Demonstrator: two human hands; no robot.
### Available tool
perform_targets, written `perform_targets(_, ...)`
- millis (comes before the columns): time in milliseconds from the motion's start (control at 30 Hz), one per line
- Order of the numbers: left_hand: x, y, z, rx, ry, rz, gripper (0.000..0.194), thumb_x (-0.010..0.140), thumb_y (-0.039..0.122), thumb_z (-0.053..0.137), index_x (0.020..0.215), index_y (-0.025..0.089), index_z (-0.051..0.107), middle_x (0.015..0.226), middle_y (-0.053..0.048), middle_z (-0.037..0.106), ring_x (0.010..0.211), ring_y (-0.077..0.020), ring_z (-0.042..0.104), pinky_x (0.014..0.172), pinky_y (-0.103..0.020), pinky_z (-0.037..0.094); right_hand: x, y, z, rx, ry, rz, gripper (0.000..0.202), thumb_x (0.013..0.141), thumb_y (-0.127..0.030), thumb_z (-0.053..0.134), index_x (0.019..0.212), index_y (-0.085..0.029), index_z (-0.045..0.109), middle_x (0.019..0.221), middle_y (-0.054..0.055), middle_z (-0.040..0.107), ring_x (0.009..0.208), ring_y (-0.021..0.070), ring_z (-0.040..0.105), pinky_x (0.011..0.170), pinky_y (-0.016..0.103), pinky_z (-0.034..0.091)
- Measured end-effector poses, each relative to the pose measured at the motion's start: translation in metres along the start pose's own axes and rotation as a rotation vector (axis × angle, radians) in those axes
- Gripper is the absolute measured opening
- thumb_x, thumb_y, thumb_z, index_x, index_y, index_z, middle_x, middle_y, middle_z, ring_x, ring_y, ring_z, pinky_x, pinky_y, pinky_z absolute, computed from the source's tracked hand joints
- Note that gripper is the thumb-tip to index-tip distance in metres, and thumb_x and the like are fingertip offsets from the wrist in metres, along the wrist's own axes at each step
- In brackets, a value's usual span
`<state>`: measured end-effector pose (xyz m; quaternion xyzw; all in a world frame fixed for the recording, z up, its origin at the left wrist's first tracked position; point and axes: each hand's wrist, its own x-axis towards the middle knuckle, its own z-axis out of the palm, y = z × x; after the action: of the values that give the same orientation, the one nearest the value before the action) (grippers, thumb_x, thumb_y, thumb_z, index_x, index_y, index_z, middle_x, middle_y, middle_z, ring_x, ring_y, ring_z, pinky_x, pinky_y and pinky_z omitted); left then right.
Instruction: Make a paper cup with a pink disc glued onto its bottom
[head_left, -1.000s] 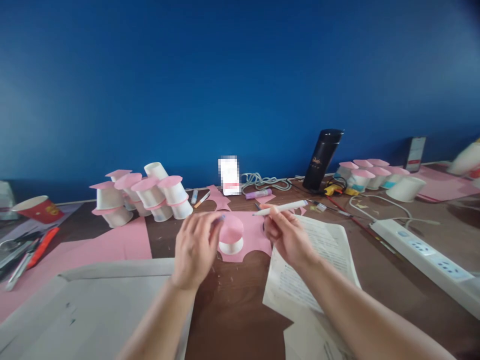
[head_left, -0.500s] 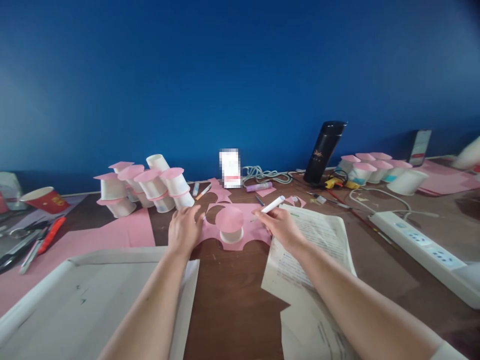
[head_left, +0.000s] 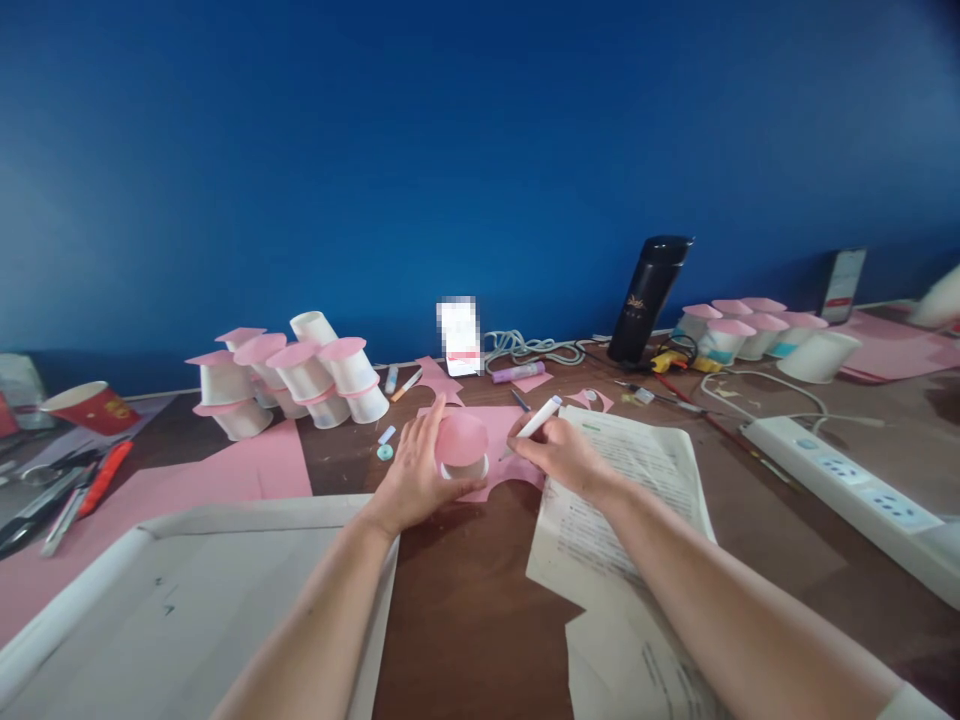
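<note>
A white paper cup (head_left: 464, 470) with a pink paper disc (head_left: 461, 440) over its top stands on a pink paper sheet (head_left: 504, 483) with curved cut-outs along its edge. My left hand (head_left: 421, 465) is curled around the cup's left side, fingers behind and thumb across the front. In my right hand (head_left: 559, 445) is a white marker (head_left: 538, 418), held like a pen. Its tip points down at the pink sheet, just right of the cup; whether it touches the paper I cannot tell. Beside my left hand lie a small white piece (head_left: 386, 435) and a light-blue ring-shaped item (head_left: 385, 452).
Stacked paper cups with pink discs (head_left: 300, 380) stand at left, more cups (head_left: 750, 330) at right. A black flask (head_left: 649, 300), a power strip (head_left: 847, 480), printed sheets (head_left: 630, 490), a phone (head_left: 459, 335), a purple marker (head_left: 517, 372) and a white tray-like paper (head_left: 247, 590) lie around.
My left hand has moved right from the sheet's left edge onto the cup. The white piece and blue ring now show on the table. The marker tip has shifted closer to the cup.
</note>
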<state>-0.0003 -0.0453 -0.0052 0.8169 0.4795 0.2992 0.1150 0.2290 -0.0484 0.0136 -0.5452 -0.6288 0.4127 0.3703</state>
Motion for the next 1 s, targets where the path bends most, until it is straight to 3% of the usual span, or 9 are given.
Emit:
perform_targets(267, 0.002, 0.003, 0.004, -0.047, 0.002, -0.155, 0.105, 0.07, 0.061, 0.064, 0.15, 0.022, 0.008, 0.154, -0.016, 0.025, 0.14, -0.0364, 0.023, 0.11, -0.052, 0.027, -0.003, 0.001, 0.005, 0.01, -0.12, -0.07, 0.012, 0.078, -0.031, 0.059, 0.076, -0.019, 0.061, 0.054, -0.005, 0.048, 0.05, 0.0087, 0.043, 0.049, 0.021, 0.032)
perform_targets(500, 0.003, 0.005, 0.002, -0.057, 0.02, -0.082, 0.099, 0.072, 0.051, 0.066, 0.149, 0.019, 0.013, 0.15, -0.018, 0.032, 0.136, -0.0342, 0.034, 0.108, -0.051, 0.032, -0.004, 0.004, 0.011, -0.011, -0.23, -0.094, 0.01, 0.078, -0.028, 0.059, 0.076, -0.019, 0.061, 0.055, -0.004, 0.053, 0.051, 0.0095, 0.049, 0.047, 0.02, 0.035)
perform_targets(1000, 0.002, -0.001, 0.006, -0.063, 0.039, -0.09, 0.101, 0.071, 0.058, 0.066, 0.148, 0.019, 0.014, 0.15, -0.019, 0.032, 0.136, -0.0324, 0.034, 0.107, -0.047, 0.034, -0.004, 0.012, 0.016, 0.022, -0.276, -0.072, 0.012, 0.074, -0.027, 0.063, 0.082, -0.019, 0.064, 0.064, -0.001, 0.064, 0.048, 0.01, 0.057, 0.045, 0.019, 0.041)
